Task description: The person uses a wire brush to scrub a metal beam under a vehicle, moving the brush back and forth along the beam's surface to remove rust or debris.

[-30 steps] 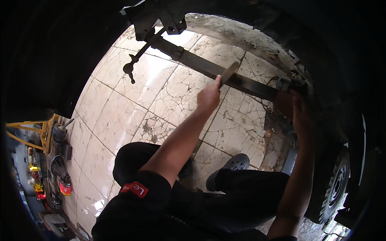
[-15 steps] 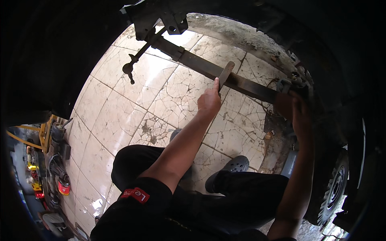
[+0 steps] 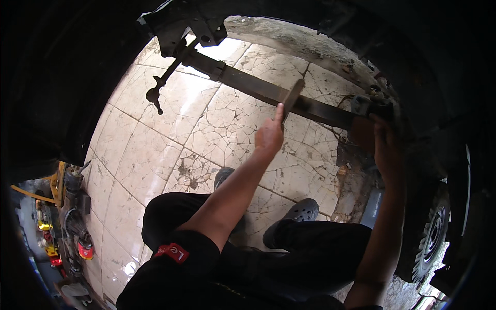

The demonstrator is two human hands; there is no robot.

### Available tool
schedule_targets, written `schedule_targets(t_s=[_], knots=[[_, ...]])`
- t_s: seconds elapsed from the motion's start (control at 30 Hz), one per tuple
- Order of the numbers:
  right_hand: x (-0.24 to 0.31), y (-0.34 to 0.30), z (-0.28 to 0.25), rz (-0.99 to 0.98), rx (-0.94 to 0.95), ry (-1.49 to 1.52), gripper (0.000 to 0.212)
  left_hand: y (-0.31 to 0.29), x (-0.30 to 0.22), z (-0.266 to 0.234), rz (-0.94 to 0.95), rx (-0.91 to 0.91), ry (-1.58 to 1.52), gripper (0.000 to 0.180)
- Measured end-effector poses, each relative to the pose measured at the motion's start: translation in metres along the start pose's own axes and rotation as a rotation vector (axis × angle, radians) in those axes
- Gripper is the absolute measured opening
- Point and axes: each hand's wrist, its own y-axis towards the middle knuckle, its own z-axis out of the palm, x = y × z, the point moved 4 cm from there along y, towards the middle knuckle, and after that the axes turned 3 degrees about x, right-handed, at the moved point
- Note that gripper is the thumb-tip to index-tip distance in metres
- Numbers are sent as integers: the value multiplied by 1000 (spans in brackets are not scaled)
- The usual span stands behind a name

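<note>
A long dark metal beam [image 3: 248, 82] runs from the upper left down to the right. My left hand [image 3: 269, 135] grips a flat metal bar [image 3: 294, 94] with a rounded end, which lies crosswise over the beam, index finger stretched along it. Farther right, in shadow, my right hand [image 3: 386, 147] is at the beam's right end, its fingers closed at the edge of a brown flat piece [image 3: 363, 131]. Dimness hides part of that grip. A dark metal bracket [image 3: 206, 37] and a rod with a ball joint [image 3: 153, 95] hang at the beam's left end.
Dark vehicle bodywork frames the view. Below lies a cracked tile floor [image 3: 150, 139], where my shoes [image 3: 302, 211] rest. A tyre [image 3: 433, 237] stands at lower right. At left are a greasy axle part [image 3: 75, 222], a red can [image 3: 85, 251] and a yellow frame [image 3: 58, 181].
The view has shifted a little, so the beam's left end appears farther left. Against the beam, the flat bar in my left hand has moved slightly right. My right hand stays near the beam's end.
</note>
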Motion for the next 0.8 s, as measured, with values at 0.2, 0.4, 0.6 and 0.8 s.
schedule_targets(t_s=[0.2,0.4,0.6,0.8], knots=[[-27,-12,-13,112,-42,17,45,-3,-37,21,39,72,-112,72],[-67,-21,-49,205,-213,-9,48,15,-22,11,-46,-33,-181,72],[-63,-18,-54,262,-277,59,50,-22,-107,56,202,273,-219,73],[-76,-32,-64,211,-349,112,47,-12,-125,56,282,279,-195,72]])
